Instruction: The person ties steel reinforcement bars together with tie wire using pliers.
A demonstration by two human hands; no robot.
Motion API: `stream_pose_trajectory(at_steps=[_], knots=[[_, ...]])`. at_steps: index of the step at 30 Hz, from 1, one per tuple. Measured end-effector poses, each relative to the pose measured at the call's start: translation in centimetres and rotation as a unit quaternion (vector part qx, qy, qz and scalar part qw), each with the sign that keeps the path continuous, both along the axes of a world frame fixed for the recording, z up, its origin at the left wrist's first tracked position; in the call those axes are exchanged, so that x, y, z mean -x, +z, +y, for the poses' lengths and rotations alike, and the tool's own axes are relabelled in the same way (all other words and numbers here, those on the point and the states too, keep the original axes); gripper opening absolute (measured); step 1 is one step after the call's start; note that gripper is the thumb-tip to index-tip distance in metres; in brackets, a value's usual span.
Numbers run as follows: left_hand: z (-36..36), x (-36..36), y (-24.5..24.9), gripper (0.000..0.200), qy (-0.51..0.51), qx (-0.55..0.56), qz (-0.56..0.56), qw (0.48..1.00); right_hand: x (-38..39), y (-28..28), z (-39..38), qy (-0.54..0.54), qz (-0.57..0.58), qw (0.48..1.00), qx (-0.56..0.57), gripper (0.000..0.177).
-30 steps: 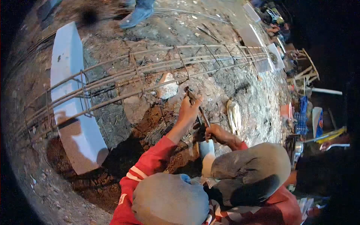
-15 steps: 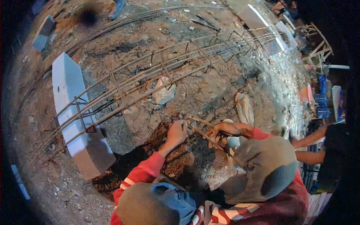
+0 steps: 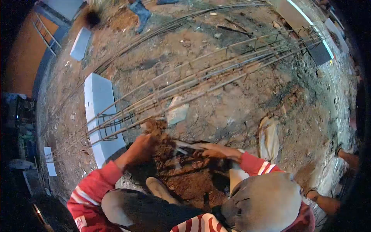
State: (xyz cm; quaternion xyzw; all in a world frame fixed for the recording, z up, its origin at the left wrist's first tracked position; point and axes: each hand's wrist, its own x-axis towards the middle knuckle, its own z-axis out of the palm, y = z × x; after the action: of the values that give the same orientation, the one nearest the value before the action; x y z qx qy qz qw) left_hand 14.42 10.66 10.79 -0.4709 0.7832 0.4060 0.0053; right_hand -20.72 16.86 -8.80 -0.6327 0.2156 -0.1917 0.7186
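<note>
My left hand (image 3: 143, 149) is blurred, with its fingers curled beside a reddish-brown clump (image 3: 156, 129); what it grips is too blurred to name. To its right, my right hand (image 3: 216, 150) is closed around a slim, light bar-like tool (image 3: 187, 145) that points toward my left hand. Both hands are low over dark, dug-up soil (image 3: 193, 178) between my knees. Just beyond them runs a long cage of steel bars (image 3: 201, 79) with bent wire ties. Its near-left part lies across a white block (image 3: 101, 96). A pale stone (image 3: 177, 110) sits under the bars.
A pale, elongated sack-like object (image 3: 268, 139) lies right of my right hand. Another block (image 3: 297, 19) supports the cage's far end. Loose bars (image 3: 154, 27) curve behind. A person's boot (image 3: 141, 15) is at the top; another person's bare limbs (image 3: 326, 203) show at the right edge.
The view has shifted, so an orange wall and ladder now show at left. My hands have moved apart, the left one away from the tool's end. A boot has come further into view.
</note>
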Motion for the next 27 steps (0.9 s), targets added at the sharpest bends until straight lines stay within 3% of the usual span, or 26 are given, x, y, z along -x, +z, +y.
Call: stream_pose_trajectory(at_steps=[2, 3, 5, 6, 7, 8, 10, 12, 14, 15, 17, 18, 19, 20, 22, 23, 25, 27], knots=[[0.9, -1.2, 0.1, 0.038, -0.022, 0.012, 0.006, 1.0, 1.1, 9.3, -1.9, -0.086, 0.079, 0.993, -0.011, 0.053], [1.4, -0.9, 2.1, 0.032, -0.07, 0.071, -0.048, 0.994, 1.5, 12.6, -2.7, -0.118, 0.106, 0.987, -0.015, 0.053], [1.4, 3.4, 8.5, 0.018, -0.116, 0.134, -0.189, 0.966, 1.2, 11.9, -3.5, -0.17, 0.22, 0.937, 0.212, 0.056], [1.2, 6.8, 12.2, 0.013, -0.121, 0.131, -0.28, 0.943, 0.4, 10.7, -3.2, -0.274, 0.152, 0.921, 0.232, 0.05], [1.0, 7.8, 13.1, 0.013, -0.151, 0.133, -0.363, 0.91, 0.1, 11.8, -3.5, -0.31, 0.104, 0.919, 0.219, 0.046], [0.6, 8.7, 13.8, 0.008, -0.089, 0.093, -0.403, 0.906, 0.0, 13.6, -4.0, -0.315, 0.071, 0.925, 0.203, 0.046], [0.5, 8.7, 14.8, 0.009, -0.022, 0.243, -0.274, 0.93, -0.6, 15.8, -4.8, -0.309, 0.02, 0.925, 0.219, 0.047], [-0.3, 9.3, 17.1, 0.007, -0.078, 0.226, -0.178, 0.955, -1.8, 17.8, -5.4, -0.302, 0.002, 0.92, 0.25, 0.048], [-0.4, 12.6, 19.1, 0.007, -0.084, 0.178, -0.146, 0.97, -2.9, 21.0, -5.1, -0.319, -0.17, 0.909, 0.208, 0.051], [-0.7, 13.8, 19.5, 0.007, -0.09, 0.132, -0.112, 0.981, -3.0, 22.1, -5.3, -0.325, -0.171, 0.907, 0.207, 0.051], [0.1, 13.8, 18.8, 0.01, -0.113, 0.133, -0.153, 0.973, -2.7, 23.5, -5.9, -0.273, -0.229, 0.925, 0.134, 0.044], [0.2, 13.9, 18.5, 0.012, -0.126, 0.136, -0.191, 0.964, -2.4, 22.8, -6.5, -0.28, -0.226, 0.923, 0.138, 0.044], [-1.2, 16.8, 19.1, 0.016, -0.161, 0.016, -0.288, 0.944, -2.0, 21.3, -7.2, -0.254, -0.188, 0.923, 0.221, 0.037], [-1.4, 17.3, 18.4, 0.016, -0.166, 0.023, -0.284, 0.944, -1.0, 21.2, -8.1, -0.225, -0.146, 0.914, 0.305, 0.031], [-1.5, 17.7, 16.3, 0.026, -0.01, -0.019, -0.117, 0.993, 2.4, 20.6, -8.4, -0.289, -0.125, 0.9, 0.302, 0.026], [-2.0, 18.9, 16.0, 0.034, 0.079, -0.135, -0.031, 0.987, 4.0, 20.1, -8.5, -0.326, -0.139, 0.881, 0.313, 0.024], [-2.3, 20.0, 15.0, 0.033, 0.116, -0.197, -0.024, 0.973, 7.5, 20.1, -8.1, -0.365, -0.147, 0.859, 0.329, 0.022], [-3.1, 18.6, 10.5, 0.036, 0.144, -0.263, 0.047, 0.953, 11.4, 22.6, -6.9, -0.27, 0.036, 0.895, 0.353, 0.023]])
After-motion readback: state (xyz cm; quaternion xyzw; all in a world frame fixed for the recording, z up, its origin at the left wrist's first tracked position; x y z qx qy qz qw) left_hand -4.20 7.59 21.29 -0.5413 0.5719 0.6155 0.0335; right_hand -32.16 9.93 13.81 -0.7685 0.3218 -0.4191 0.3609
